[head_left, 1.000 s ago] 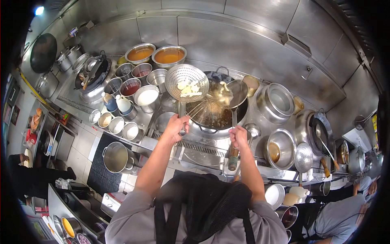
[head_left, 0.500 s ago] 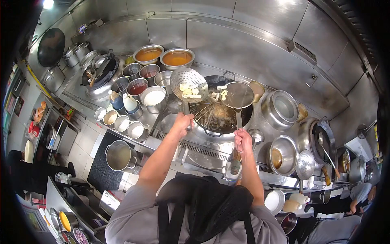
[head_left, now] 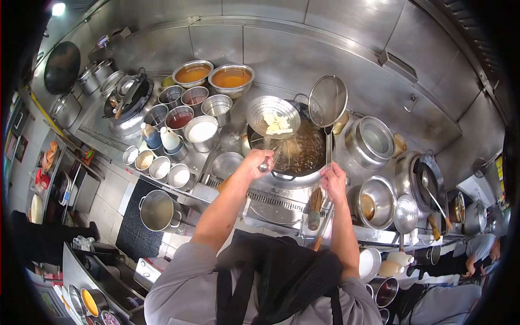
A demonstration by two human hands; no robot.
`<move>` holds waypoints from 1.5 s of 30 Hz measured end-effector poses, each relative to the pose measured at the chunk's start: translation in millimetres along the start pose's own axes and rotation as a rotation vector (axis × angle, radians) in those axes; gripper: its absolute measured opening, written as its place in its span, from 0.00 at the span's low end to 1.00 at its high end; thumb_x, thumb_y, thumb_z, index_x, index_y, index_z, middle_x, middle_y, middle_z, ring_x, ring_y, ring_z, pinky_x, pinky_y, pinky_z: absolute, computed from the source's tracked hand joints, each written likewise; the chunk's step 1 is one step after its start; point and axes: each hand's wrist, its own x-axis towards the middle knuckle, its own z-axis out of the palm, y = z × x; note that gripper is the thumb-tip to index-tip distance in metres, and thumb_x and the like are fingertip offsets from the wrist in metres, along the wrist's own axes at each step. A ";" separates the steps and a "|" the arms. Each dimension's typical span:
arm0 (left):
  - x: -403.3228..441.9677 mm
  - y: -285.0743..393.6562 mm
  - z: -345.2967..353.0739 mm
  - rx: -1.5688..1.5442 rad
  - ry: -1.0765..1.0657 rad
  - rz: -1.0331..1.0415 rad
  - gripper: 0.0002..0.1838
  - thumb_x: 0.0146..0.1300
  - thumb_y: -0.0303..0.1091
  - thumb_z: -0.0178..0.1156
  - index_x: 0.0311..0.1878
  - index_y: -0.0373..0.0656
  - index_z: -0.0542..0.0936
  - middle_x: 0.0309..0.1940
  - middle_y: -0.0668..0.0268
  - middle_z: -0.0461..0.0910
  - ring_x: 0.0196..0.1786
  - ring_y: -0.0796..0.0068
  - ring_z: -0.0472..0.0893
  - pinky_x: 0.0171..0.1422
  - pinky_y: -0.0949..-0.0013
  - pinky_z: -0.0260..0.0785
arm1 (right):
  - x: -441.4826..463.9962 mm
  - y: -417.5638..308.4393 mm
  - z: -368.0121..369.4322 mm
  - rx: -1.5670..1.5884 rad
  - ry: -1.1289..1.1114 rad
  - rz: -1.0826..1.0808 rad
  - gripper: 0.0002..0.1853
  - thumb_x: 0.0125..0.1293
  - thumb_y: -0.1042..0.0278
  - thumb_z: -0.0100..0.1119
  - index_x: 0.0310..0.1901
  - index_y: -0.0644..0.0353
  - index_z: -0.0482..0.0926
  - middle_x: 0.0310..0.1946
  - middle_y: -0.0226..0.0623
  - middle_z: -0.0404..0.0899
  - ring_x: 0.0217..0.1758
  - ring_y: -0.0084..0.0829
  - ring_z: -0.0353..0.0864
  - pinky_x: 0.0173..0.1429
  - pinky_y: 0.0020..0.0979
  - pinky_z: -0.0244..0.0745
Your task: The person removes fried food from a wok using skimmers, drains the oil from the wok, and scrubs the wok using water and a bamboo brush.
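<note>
My left hand (head_left: 259, 163) is closed round the handle of a perforated skimmer (head_left: 257, 111), held over the left part of a wok (head_left: 329, 162). Pale, cream-coloured pieces (head_left: 277, 124) lie in the skimmer. Beneath it, partly covered, is a wire spider strainer (head_left: 283, 158); what supports it I cannot tell. Dark bubbling liquid (head_left: 307, 145) shows in the wok. Fingers wrapped round its handle, my right hand (head_left: 333, 180) holds a round fine-mesh strainer (head_left: 328, 100), tilted up above the wok's far right side, with no pieces visible in it.
Left of the wok stand several metal pots of sauces and powders, including a white one (head_left: 201, 129), and two bowls of orange liquid (head_left: 232, 77). A brush (head_left: 315, 208) rests at the stove front. To the right are steel bowls (head_left: 377, 201) and a second skimmer (head_left: 406, 214).
The perforated skimmer has moved right, over the wok. The mesh strainer has risen and tilted to the right, and the pieces at its edge are gone. More dark liquid shows.
</note>
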 end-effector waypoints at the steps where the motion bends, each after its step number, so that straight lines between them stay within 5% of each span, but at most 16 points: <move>1: -11.4 2.9 -0.1 0.035 0.017 0.008 0.08 0.68 0.27 0.59 0.32 0.40 0.73 0.19 0.68 0.71 0.19 0.76 0.71 0.21 0.70 0.64 | 0.9 0.4 -2.8 -0.028 0.014 0.007 0.06 0.69 0.76 0.46 0.39 0.61 0.76 0.22 0.27 0.71 0.16 0.18 0.65 0.17 0.25 0.57; 4: -21.5 3.1 -17.1 0.008 0.042 0.102 0.09 0.67 0.26 0.61 0.31 0.40 0.72 0.19 0.68 0.71 0.19 0.76 0.71 0.21 0.70 0.64 | 9.4 18.5 -19.6 -0.166 0.030 0.039 0.08 0.70 0.74 0.47 0.42 0.63 0.77 0.22 0.29 0.73 0.17 0.20 0.68 0.18 0.26 0.60; 7: -27.3 7.6 -32.1 -0.016 0.116 0.182 0.09 0.64 0.22 0.61 0.40 0.36 0.68 0.23 0.62 0.73 0.20 0.73 0.72 0.20 0.67 0.64 | 19.4 25.7 -25.8 -0.417 -0.002 0.015 0.13 0.72 0.71 0.46 0.50 0.67 0.77 0.25 0.30 0.77 0.20 0.21 0.72 0.19 0.27 0.64; 13: -46.7 9.9 -43.2 0.027 0.220 0.296 0.16 0.63 0.22 0.62 0.48 0.34 0.64 0.25 0.62 0.74 0.20 0.74 0.73 0.20 0.67 0.67 | 46.8 20.9 -20.6 -0.261 -0.266 0.103 0.15 0.69 0.71 0.49 0.53 0.64 0.78 0.27 0.30 0.78 0.21 0.20 0.72 0.21 0.28 0.66; 16: -55.3 12.8 -39.9 0.033 0.202 0.294 0.18 0.63 0.23 0.62 0.50 0.35 0.64 0.25 0.62 0.74 0.21 0.74 0.74 0.21 0.67 0.68 | 62.3 6.0 -3.8 -0.478 -0.279 0.066 0.16 0.64 0.72 0.51 0.52 0.63 0.79 0.28 0.31 0.79 0.21 0.21 0.73 0.22 0.28 0.68; 26: -51.9 5.1 -35.7 0.098 0.212 0.324 0.10 0.64 0.24 0.61 0.42 0.35 0.70 0.24 0.63 0.74 0.20 0.73 0.74 0.19 0.67 0.68 | 39.9 14.6 -32.1 -0.532 -0.045 0.079 0.13 0.58 0.76 0.51 0.42 0.68 0.81 0.27 0.40 0.83 0.22 0.30 0.80 0.24 0.33 0.71; 34: -30.6 -0.8 -27.4 0.059 0.185 0.262 0.10 0.65 0.24 0.61 0.42 0.36 0.68 0.24 0.63 0.73 0.21 0.75 0.74 0.20 0.67 0.66 | -9.7 -12.0 -61.1 -0.465 0.071 0.105 0.19 0.63 0.73 0.48 0.54 0.66 0.81 0.28 0.34 0.81 0.22 0.22 0.75 0.25 0.30 0.68; 35: -28.2 -2.2 -27.2 0.057 0.181 0.253 0.11 0.65 0.24 0.61 0.42 0.36 0.68 0.24 0.63 0.73 0.21 0.75 0.73 0.20 0.67 0.66 | -8.0 -13.9 -66.2 -0.586 0.061 0.021 0.23 0.62 0.73 0.49 0.59 0.63 0.80 0.30 0.42 0.83 0.27 0.32 0.81 0.33 0.36 0.75; 39: -28.1 -3.1 -20.2 0.085 0.170 0.250 0.06 0.66 0.26 0.60 0.38 0.39 0.72 0.24 0.66 0.74 0.20 0.78 0.73 0.19 0.72 0.65 | -1.7 -15.6 -77.3 -0.857 0.098 -0.227 0.22 0.59 0.72 0.50 0.56 0.64 0.78 0.40 0.64 0.81 0.48 0.62 0.81 0.54 0.49 0.75; 42: -29.4 -4.9 -24.5 0.096 0.145 0.264 0.05 0.66 0.25 0.60 0.39 0.39 0.72 0.23 0.66 0.73 0.20 0.78 0.73 0.20 0.72 0.65 | 10.2 11.5 -89.3 -0.945 0.081 -0.191 0.20 0.58 0.72 0.52 0.52 0.66 0.78 0.41 0.65 0.80 0.49 0.64 0.80 0.53 0.50 0.75; 43: -32.7 -4.8 -23.6 0.092 0.145 0.269 0.05 0.66 0.25 0.60 0.39 0.39 0.72 0.23 0.67 0.73 0.20 0.78 0.72 0.20 0.72 0.65 | 18.8 38.2 -98.3 -0.954 0.107 -0.238 0.13 0.60 0.73 0.56 0.46 0.68 0.78 0.31 0.51 0.84 0.37 0.44 0.85 0.47 0.44 0.77; 45: -36.3 -3.8 -21.7 0.111 0.159 0.285 0.05 0.66 0.25 0.60 0.40 0.39 0.72 0.23 0.67 0.73 0.19 0.78 0.72 0.20 0.72 0.65 | 28.3 58.1 -98.5 -0.833 0.058 -0.166 0.10 0.63 0.73 0.54 0.43 0.67 0.78 0.28 0.47 0.83 0.30 0.39 0.82 0.38 0.41 0.76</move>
